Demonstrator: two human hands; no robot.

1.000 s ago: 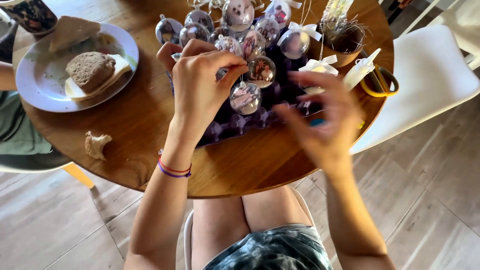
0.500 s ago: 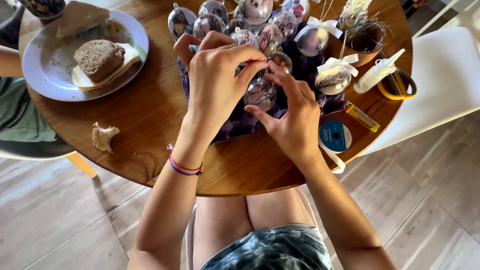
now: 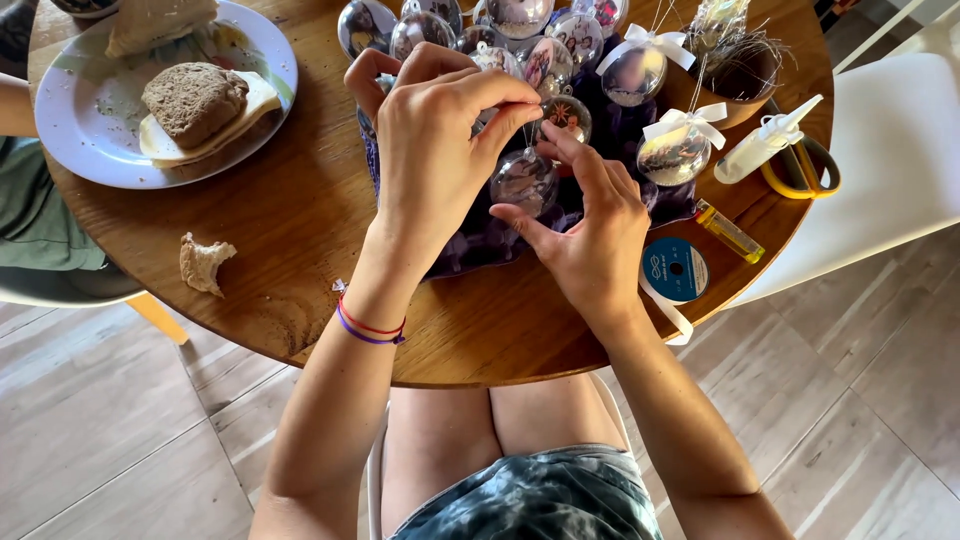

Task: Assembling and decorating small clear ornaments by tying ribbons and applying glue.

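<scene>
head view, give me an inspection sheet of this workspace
surface: round wooden table, crumbs near the plate
job's things: clear bauble between both hands; more baubles behind, on purple cloth
clutter: plate with bread and cheese, bread scrap, ribbon spool, glue bottle, scissors
grips: left hand pinches the bauble's top; right hand steadies it
cables: nothing seen
surroundings: wood-look floor, white chair

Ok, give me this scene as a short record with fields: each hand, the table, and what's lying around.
left hand: pinches a thread above a clear ball ornament
right hand: fingertips at that ornament
table: round, wooden
left side: plate with bread and cheese
right side: blue ribbon spool, glue bottle
behind: more clear ornaments
</scene>
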